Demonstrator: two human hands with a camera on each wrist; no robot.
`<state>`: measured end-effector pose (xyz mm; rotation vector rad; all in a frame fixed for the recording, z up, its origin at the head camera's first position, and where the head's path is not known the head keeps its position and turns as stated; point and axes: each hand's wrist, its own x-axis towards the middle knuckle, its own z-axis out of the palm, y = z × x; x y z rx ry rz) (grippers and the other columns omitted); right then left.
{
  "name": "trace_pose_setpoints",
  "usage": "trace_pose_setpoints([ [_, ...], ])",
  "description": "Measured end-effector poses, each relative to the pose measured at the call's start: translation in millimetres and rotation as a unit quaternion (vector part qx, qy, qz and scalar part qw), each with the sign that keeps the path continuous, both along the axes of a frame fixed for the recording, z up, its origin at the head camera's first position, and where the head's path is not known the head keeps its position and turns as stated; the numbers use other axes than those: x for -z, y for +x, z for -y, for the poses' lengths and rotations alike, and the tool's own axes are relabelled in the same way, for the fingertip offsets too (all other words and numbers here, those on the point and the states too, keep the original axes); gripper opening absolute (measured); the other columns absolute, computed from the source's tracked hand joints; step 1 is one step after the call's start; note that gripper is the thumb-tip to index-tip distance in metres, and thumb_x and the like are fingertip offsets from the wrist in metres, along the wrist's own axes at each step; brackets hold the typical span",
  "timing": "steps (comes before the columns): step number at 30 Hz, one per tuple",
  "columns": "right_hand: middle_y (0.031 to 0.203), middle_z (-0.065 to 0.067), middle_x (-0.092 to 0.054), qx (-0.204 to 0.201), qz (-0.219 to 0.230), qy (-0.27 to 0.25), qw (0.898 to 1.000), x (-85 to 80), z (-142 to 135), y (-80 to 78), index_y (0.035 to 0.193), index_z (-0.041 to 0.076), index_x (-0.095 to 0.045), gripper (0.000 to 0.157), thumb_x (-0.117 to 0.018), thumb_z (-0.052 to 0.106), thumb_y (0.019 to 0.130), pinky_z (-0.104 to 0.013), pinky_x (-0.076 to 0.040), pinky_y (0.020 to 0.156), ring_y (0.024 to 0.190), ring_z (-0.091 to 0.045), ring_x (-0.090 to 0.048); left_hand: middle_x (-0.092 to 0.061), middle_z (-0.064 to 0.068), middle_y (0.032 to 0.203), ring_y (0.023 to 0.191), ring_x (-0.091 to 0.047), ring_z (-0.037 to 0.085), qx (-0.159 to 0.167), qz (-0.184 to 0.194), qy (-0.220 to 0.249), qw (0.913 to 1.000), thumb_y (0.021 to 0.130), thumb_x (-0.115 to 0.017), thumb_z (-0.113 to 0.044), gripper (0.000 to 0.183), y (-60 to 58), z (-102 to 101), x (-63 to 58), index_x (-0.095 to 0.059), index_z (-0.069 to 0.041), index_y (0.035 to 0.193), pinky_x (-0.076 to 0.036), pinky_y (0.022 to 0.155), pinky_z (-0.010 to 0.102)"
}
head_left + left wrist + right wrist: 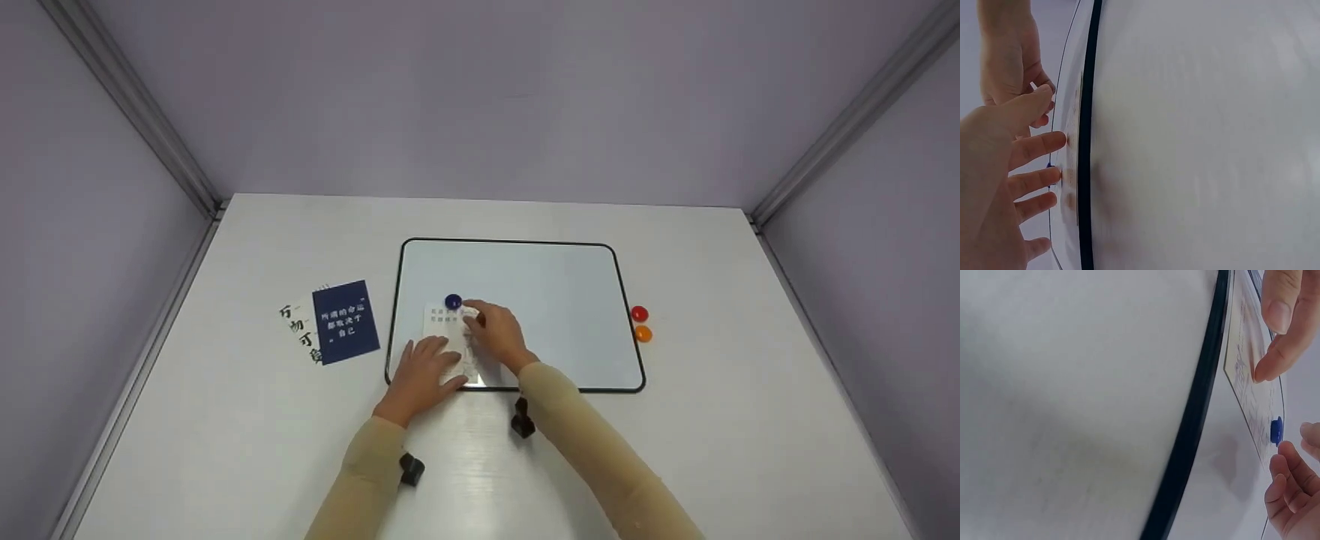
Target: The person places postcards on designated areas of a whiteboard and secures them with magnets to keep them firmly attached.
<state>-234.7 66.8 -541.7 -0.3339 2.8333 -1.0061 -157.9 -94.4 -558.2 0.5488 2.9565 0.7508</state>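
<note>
A white card [442,324] with printed characters lies on the whiteboard [555,300], close to its front edge. On the card's top edge sits a round blue magnet [453,301], seen side-on as a blue knob [1276,431] in the right wrist view. My left hand [422,379] rests on the card's lower left with its fingers spread. My right hand [499,334] hovers over the card's right side, its index fingertip beside the magnet. Nothing shows pinched between its loosely bent fingers and thumb; whether the fingertip touches the magnet I cannot tell.
Left of the board lies a navy card [346,322], partly covering a white card [300,326] with brush characters. A red magnet [639,313] and an orange magnet [643,334] sit against the board's right edge. Purple-grey walls [480,105] enclose the white table [720,375].
</note>
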Motion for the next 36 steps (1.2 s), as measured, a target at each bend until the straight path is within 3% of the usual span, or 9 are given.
trace_pose_setpoints([
  [8,0.086,-0.009,-0.069,-0.012,-0.033,-0.005,0.999,-4.1,-9,3.4,0.125,0.013,-0.064,0.031,-0.06,0.021,0.095,-0.025,-0.045,0.065,0.071,-0.012,-0.053,-0.056,0.015,0.137,0.134,-0.046,0.035,-0.007,-0.009,-0.005,0.9999,0.093,-0.06,-0.037,0.04,-0.1,-3,0.0,-0.065,-0.007,0.119,-0.03,0.114,0.062],
  [15,0.084,-0.009,-0.07,-0.018,-0.063,-0.016,0.998,-10.0,-22,7.4,0.119,0.01,-0.068,0.026,-0.06,0.018,0.095,-0.026,-0.047,0.065,0.07,-0.012,-0.054,-0.058,0.013,0.135,0.132,-0.05,0.032,-0.017,-0.007,-0.005,0.9998,0.095,-0.057,-0.036,0.04,-0.6,-2,-6.9,-0.062,-0.007,0.123,-0.032,0.117,0.055],
  [28,0.081,-0.009,-0.069,-0.031,-0.099,-0.031,0.994,-22.0,-51,19.8,0.109,0.004,-0.07,0.02,-0.061,0.015,0.094,-0.026,-0.047,0.065,0.07,-0.013,-0.056,-0.062,0.012,0.131,0.128,-0.054,0.03,-0.054,0.021,0.022,0.9981,0.096,-0.057,-0.032,0.04,0.9,7,-16.4,-0.06,-0.008,0.127,-0.039,0.114,0.044],
  [36,0.084,-0.011,-0.071,-0.039,-0.117,-0.042,0.991,-23.8,-66,24.6,0.104,0.001,-0.071,0.019,-0.062,0.013,0.093,-0.025,-0.049,0.065,0.072,-0.016,-0.06,-0.065,0.014,0.125,0.123,-0.058,0.031,-0.062,-0.002,0.033,0.9975,0.095,-0.059,-0.029,0.036,1.7,12,-18.8,-0.062,-0.006,0.123,-0.044,0.11,0.044],
])
